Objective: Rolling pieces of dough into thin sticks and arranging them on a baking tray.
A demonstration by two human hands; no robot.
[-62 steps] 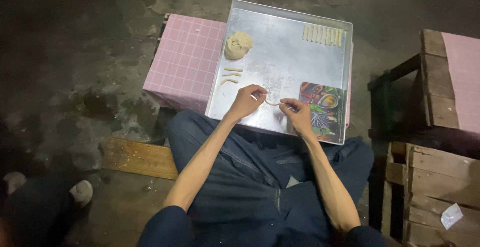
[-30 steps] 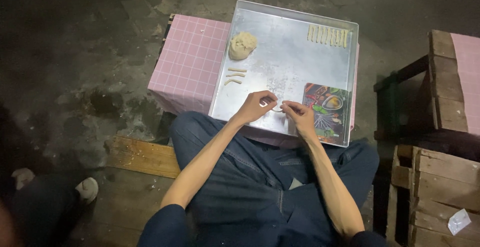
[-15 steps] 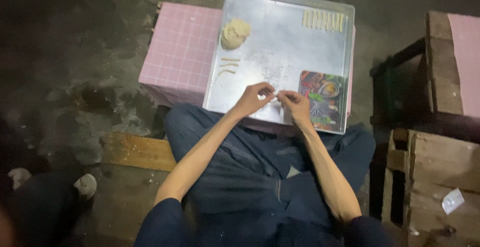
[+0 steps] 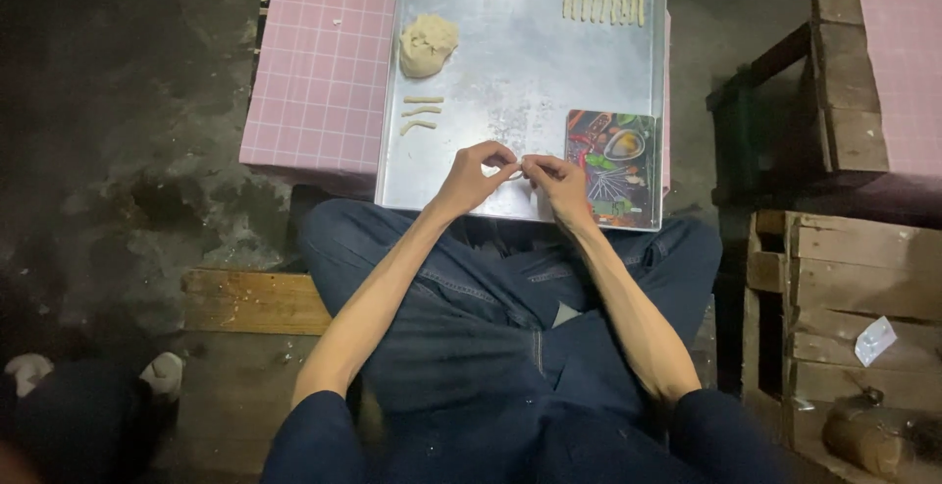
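Pale dough strip pinched between left hand and right hand above a metal tray; shaping is underway, and setting it down needs a gentle touch.

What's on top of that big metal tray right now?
The metal tray holds a dough lump, three small dough sticks, a row of finished sticks and a colourful printed board. The left hand and right hand hide the tray's near edge beneath them.
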